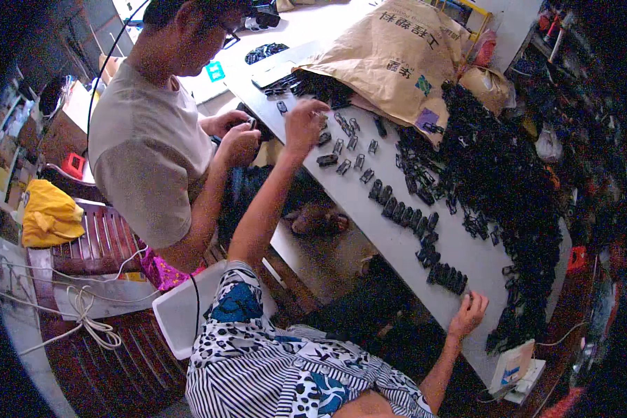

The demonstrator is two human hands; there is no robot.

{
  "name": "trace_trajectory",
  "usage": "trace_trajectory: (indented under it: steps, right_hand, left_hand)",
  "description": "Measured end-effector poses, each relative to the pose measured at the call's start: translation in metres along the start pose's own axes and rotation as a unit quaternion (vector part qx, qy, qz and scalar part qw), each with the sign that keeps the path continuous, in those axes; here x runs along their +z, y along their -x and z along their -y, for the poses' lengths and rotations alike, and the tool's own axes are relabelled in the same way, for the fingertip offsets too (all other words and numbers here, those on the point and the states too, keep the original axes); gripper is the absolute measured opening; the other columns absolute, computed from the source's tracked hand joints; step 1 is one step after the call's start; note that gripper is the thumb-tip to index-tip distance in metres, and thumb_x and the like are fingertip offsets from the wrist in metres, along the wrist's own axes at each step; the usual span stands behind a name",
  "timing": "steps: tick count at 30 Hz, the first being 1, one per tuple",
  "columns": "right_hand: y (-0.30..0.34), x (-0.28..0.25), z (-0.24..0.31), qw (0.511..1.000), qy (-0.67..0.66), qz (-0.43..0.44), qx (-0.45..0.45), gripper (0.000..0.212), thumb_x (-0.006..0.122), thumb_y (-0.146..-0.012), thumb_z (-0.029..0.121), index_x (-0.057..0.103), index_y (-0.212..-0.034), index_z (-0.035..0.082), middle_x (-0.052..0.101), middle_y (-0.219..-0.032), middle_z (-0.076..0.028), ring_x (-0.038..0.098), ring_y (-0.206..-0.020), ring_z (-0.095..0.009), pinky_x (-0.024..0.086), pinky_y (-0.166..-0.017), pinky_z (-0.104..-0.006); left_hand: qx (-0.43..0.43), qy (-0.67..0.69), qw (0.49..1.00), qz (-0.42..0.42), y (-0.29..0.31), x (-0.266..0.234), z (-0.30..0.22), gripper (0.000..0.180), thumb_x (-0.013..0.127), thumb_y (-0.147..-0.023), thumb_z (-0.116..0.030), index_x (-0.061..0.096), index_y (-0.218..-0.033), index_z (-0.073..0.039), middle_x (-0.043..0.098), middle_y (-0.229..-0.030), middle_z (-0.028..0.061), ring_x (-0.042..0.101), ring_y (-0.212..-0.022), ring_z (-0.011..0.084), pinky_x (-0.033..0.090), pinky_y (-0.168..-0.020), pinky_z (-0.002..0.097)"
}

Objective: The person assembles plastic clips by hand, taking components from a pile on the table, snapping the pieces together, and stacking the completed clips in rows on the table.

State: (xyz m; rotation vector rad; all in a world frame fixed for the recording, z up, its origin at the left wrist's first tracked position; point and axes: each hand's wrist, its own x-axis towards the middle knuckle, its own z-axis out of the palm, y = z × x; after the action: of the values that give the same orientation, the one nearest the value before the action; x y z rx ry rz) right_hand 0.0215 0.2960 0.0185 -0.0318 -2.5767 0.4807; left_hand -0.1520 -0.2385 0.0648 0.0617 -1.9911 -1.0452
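My left hand reaches over the far left part of the white table. Its fingers curl together beside a small black plastic part; what they pinch is too small to make out. On the near side, my right hand is closed at the fingertips, by the end of a tight row of black plastic parts. Any piece in those fingers cannot be made out. Between my hands, more black parts stand in a line, and several clip-like pieces lie spaced apart.
A large heap of black parts covers the table's right side, below a brown paper sack. A co-worker at the left handles a small item with both hands. A white tub and wooden chair stand left of me.
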Motion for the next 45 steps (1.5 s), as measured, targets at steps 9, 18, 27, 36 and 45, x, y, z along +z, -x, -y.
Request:
trace_trajectory:
  steps: [9, 18, 27, 36, 45]
  right_hand:
    - [0.016, -0.016, 0.007, 1.0, 0.003, 0.003, 0.023, 0.019, 0.052, -0.085, 0.005, 0.058, -0.101, -0.003, 0.052, -0.098, -0.013, 0.053, -0.089, -0.027, 0.045, -0.075, -0.0356]
    - [0.008, -0.036, 0.027, 0.996, 0.014, 0.054, 0.072, 0.019, 0.053, -0.085, 0.008, 0.058, -0.101, -0.002, 0.051, -0.099, -0.013, 0.052, -0.09, -0.028, 0.045, -0.076, -0.0352]
    - [0.008, -0.033, 0.021, 0.994, 0.095, 0.044, 0.017, 0.019, 0.056, -0.086, 0.011, 0.058, -0.102, 0.001, 0.051, -0.098, -0.01, 0.052, -0.082, -0.023, 0.042, -0.065, -0.0328]
    - [0.011, -0.035, 0.014, 0.997, 0.069, 0.03, 0.034, 0.02, 0.055, -0.086, 0.011, 0.058, -0.103, 0.001, 0.051, -0.1, -0.01, 0.052, -0.083, -0.023, 0.042, -0.064, -0.0313]
    - [0.008, -0.041, 0.02, 0.996, 0.074, 0.037, 0.032, 0.021, 0.056, -0.084, 0.007, 0.056, -0.104, 0.0, 0.05, -0.103, -0.011, 0.053, -0.087, -0.024, 0.043, -0.067, -0.0327]
  left_hand:
    - [-0.175, -0.227, 0.954, -0.091, -0.109, -0.037, 0.137, 0.025, 0.054, -0.076, -0.007, 0.072, -0.091, -0.013, 0.069, -0.084, 0.0145, 0.067, -0.078, 0.0277, 0.051, -0.075, 0.0367]
    - [-0.165, -0.346, 0.923, -0.036, -0.139, -0.091, 0.246, 0.029, 0.052, -0.076, -0.008, 0.068, -0.1, -0.012, 0.068, -0.094, 0.0181, 0.066, -0.09, 0.0312, 0.05, -0.082, 0.037]
    - [-0.227, -0.369, 0.892, 0.13, -0.137, -0.062, 0.298, 0.058, 0.07, -0.073, -0.017, 0.051, -0.127, -0.008, 0.059, -0.119, 0.0196, 0.057, -0.111, 0.0337, 0.045, -0.093, 0.038]
    - [-0.189, -0.372, 0.879, 0.232, -0.144, -0.088, 0.303, 0.08, 0.082, -0.065, -0.022, 0.043, -0.134, -0.009, 0.057, -0.123, 0.0179, 0.054, -0.115, 0.0318, 0.041, -0.1, 0.0378]
    - [-0.23, -0.27, 0.922, 0.155, -0.15, -0.084, 0.295, 0.078, 0.084, -0.059, -0.021, 0.048, -0.126, -0.006, 0.055, -0.125, 0.0198, 0.049, -0.12, 0.0304, 0.041, -0.099, 0.0417]
